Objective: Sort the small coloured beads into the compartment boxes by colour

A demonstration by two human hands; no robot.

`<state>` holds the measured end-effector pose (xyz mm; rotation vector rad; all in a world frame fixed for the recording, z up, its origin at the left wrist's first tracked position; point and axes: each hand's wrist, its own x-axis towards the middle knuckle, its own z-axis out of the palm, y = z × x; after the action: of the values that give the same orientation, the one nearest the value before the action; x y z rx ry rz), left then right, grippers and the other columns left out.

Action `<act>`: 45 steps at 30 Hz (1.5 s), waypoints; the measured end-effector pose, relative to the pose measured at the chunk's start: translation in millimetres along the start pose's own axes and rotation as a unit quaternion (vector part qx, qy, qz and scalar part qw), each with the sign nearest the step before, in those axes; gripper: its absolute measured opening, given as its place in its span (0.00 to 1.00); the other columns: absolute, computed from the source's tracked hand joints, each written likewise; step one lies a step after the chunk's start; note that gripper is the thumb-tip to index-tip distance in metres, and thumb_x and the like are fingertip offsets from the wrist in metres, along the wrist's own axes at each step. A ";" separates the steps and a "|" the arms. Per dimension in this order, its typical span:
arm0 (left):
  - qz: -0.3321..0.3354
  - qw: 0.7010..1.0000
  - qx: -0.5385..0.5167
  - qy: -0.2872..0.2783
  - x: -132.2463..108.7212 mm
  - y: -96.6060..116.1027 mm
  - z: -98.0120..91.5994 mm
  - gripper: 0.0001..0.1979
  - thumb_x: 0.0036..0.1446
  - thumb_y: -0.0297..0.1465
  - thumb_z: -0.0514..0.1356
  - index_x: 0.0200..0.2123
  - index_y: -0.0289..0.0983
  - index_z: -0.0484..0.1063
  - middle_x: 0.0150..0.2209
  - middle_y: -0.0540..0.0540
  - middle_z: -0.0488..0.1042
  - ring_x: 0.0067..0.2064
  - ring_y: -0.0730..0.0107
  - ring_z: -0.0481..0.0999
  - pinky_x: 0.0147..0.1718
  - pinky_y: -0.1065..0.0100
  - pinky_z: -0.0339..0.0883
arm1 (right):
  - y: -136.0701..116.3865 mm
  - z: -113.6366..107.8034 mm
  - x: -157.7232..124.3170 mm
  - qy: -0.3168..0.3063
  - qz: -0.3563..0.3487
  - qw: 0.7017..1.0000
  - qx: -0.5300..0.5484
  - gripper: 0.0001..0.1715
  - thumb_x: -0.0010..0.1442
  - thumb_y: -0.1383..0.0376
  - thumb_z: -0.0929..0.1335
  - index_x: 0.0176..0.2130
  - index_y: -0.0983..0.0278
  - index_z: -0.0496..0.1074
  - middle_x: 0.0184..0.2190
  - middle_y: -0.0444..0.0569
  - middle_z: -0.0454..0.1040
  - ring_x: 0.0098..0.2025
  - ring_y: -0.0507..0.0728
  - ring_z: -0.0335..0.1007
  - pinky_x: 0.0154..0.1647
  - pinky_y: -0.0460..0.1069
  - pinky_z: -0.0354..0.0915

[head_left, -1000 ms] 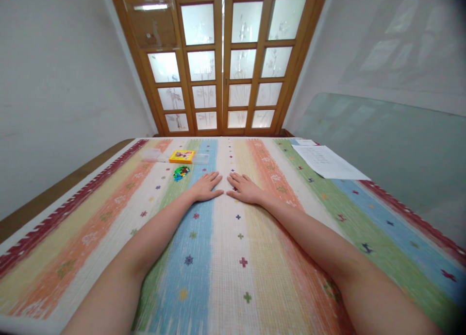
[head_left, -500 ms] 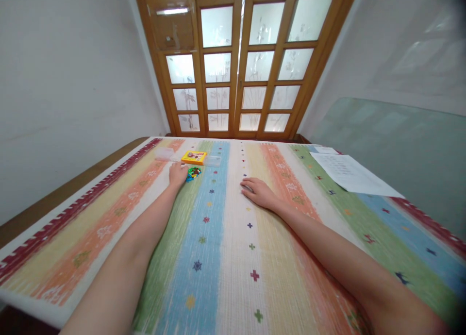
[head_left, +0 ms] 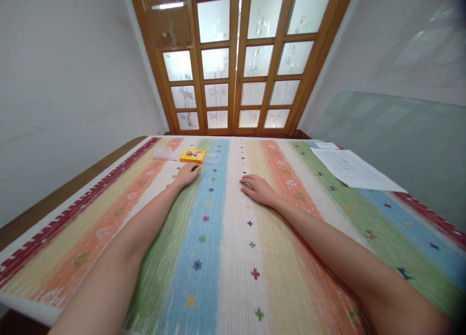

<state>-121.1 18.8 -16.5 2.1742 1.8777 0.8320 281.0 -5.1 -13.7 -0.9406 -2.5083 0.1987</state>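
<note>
My left hand [head_left: 188, 174] is curled over a small colourful stack [head_left: 195, 168], and only a dark green bit of it shows between thumb and fingers. Just beyond lies a yellow box [head_left: 192, 155] with a picture on top. A clear plastic case piece [head_left: 163, 153] is to its left, and another clear piece [head_left: 212, 159] touches its right side. My right hand [head_left: 257, 188] rests on the white and cream stripes with fingers curled together; a small greyish thing shows under them, too hidden to name.
A striped cloth [head_left: 233, 257] covers the table. White paper sheets [head_left: 351, 170] lie at the far right. Behind the table are wooden glass-paned doors [head_left: 236, 82], and a pale green panel [head_left: 400, 131] leans at the right wall.
My left hand has moved right and closed over the colourful stack, which lay uncovered beside it before. My right hand has stayed put. The view has tilted slightly.
</note>
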 end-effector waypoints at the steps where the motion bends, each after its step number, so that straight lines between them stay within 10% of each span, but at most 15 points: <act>1: 0.012 1.000 0.007 -0.004 0.3 2.4 2.5 0.21 0.69 0.42 0.55 0.54 0.37 0.80 0.58 0.39 0.79 0.60 0.53 0.76 0.63 0.55 0.66 | -0.2 -0.2 -0.1 0.000 -0.001 1.000 0.000 0.20 0.72 0.57 0.67 0.58 0.61 0.78 0.60 0.58 0.75 0.61 0.66 0.71 0.65 0.62 0.65; 9: 0.017 0.999 0.030 -0.019 1.8 15.1 11.0 0.22 0.68 0.42 0.56 0.56 0.37 0.78 0.61 0.39 0.77 0.62 0.52 0.74 0.66 0.53 0.65 | -0.8 -1.8 -0.4 -0.008 0.005 1.000 0.003 0.20 0.72 0.57 0.68 0.58 0.61 0.78 0.60 0.57 0.75 0.63 0.66 0.70 0.66 0.61 0.64; 33: 0.224 0.971 -0.043 -0.078 -0.8 163.4 89.3 0.18 0.67 0.37 0.59 0.57 0.40 0.78 0.60 0.38 0.76 0.62 0.54 0.75 0.65 0.53 0.68 | 10.6 -14.7 3.0 0.115 0.200 0.951 0.208 0.16 0.69 0.60 0.65 0.42 0.61 0.82 0.44 0.52 0.84 0.48 0.61 0.78 0.55 0.54 0.70; 38: 0.188 0.981 -0.036 -0.020 4.4 145.3 81.9 0.22 0.70 0.42 0.57 0.61 0.40 0.75 0.64 0.38 0.73 0.66 0.54 0.71 0.68 0.53 0.63 | 10.5 -14.7 0.9 0.116 0.187 0.952 0.215 0.17 0.68 0.58 0.64 0.42 0.60 0.82 0.44 0.51 0.84 0.48 0.61 0.78 0.55 0.55 0.70; 45: -0.001 0.992 0.083 0.097 24.7 44.1 21.8 0.22 0.69 0.38 0.54 0.61 0.37 0.74 0.66 0.35 0.69 0.70 0.48 0.64 0.72 0.47 0.54 | 3.6 -20.7 -0.9 0.101 0.198 0.952 0.210 0.17 0.68 0.57 0.65 0.40 0.61 0.81 0.43 0.52 0.84 0.47 0.63 0.78 0.52 0.55 0.71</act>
<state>-70.6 38.4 -7.0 2.2588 2.1111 0.9496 293.3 -3.4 3.4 -1.1951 -1.9572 0.6948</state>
